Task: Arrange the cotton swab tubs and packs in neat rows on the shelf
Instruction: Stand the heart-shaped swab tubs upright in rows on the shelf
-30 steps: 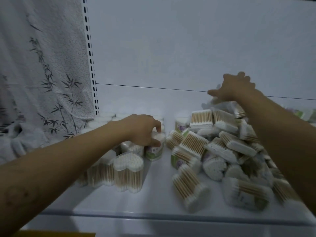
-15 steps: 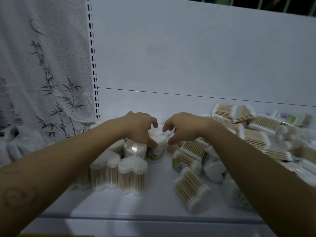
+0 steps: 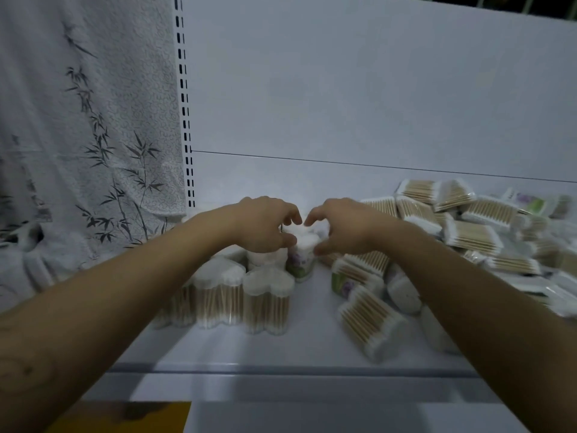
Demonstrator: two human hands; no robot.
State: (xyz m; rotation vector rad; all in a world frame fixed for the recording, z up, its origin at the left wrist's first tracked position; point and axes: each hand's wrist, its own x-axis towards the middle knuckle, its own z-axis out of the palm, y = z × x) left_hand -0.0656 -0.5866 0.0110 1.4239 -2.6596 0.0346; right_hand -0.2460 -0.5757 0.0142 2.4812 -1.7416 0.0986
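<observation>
A round cotton swab tub (image 3: pixel 300 260) with a floral label stands upright on the white shelf (image 3: pixel 237 348), behind a row of heart-shaped tubs (image 3: pixel 268 303). My left hand (image 3: pixel 263 225) curls over its top from the left, thumb on the rim. From the right, my right hand (image 3: pixel 342 228) cups the same tub, its thumb against the side. To the right lies a loose heap of swab packs (image 3: pixel 471 235), most on their sides, one near the front edge (image 3: pixel 370 321).
A white back panel rises behind the shelf. A slotted upright (image 3: pixel 184 120) marks the left end, with a bamboo-print towel (image 3: pixel 78 151) hanging beyond it. A yellow object (image 3: pixel 125 417) shows below the shelf's front lip.
My right hand came from the far side of the heap to the tub that my left hand stays on. The view has tilted a little.
</observation>
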